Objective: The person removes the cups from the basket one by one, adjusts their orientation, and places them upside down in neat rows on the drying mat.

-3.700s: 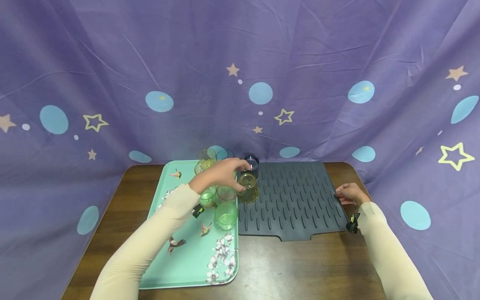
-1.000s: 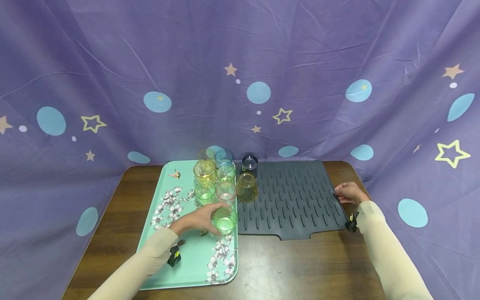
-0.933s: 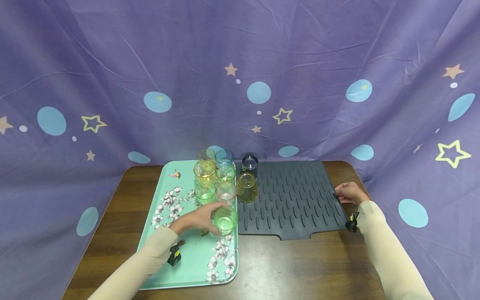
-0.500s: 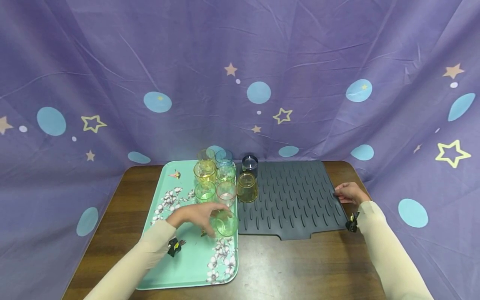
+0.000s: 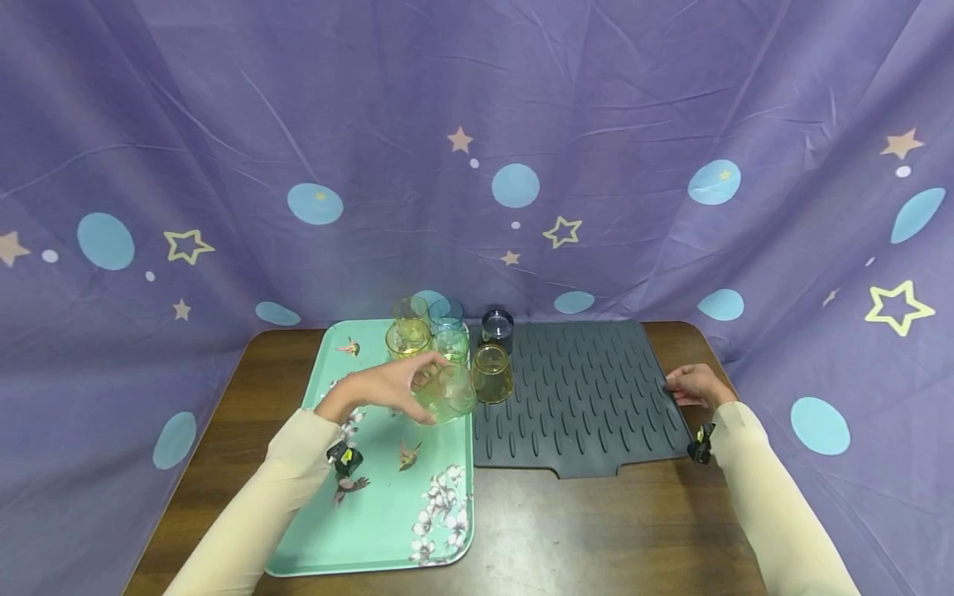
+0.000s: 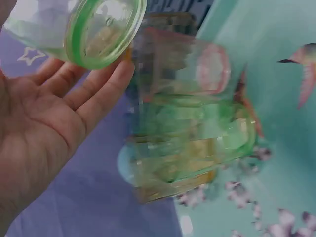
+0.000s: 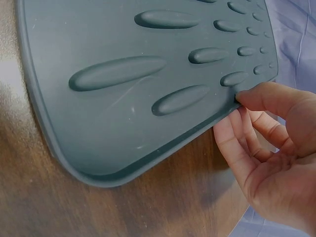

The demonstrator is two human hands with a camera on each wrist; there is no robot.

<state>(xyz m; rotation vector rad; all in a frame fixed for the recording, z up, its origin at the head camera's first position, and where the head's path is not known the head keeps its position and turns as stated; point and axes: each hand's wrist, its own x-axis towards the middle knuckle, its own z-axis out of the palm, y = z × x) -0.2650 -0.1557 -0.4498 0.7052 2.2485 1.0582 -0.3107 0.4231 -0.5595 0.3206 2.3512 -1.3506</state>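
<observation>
My left hand (image 5: 387,389) holds a green-tinted glass (image 5: 450,401) up off the tray, between thumb and fingers. In the left wrist view its green base (image 6: 101,37) faces the camera, with the glass tilted. Below it a pink-rimmed glass (image 6: 216,69) and another green glass (image 6: 232,131) stand on the mint tray (image 5: 358,530); the head view mostly hides them. On the dark ribbed drying mat (image 5: 581,397), near its left edge, are an amber glass (image 5: 492,381) and a dark blue glass (image 5: 497,331). My right hand (image 5: 696,385) pinches the mat's right edge, thumb on top.
Behind my left hand are a yellow glass (image 5: 407,338), a small green glass (image 5: 450,343) and a blue glass (image 5: 445,314). A brown wooden table (image 5: 581,538) lies under everything. A purple curtain (image 5: 417,99) hangs close behind the table.
My left hand has left the amber glass, gripped the front green glass on the tray, then lifted it away from me. The right hand keeps its place on the mat.
</observation>
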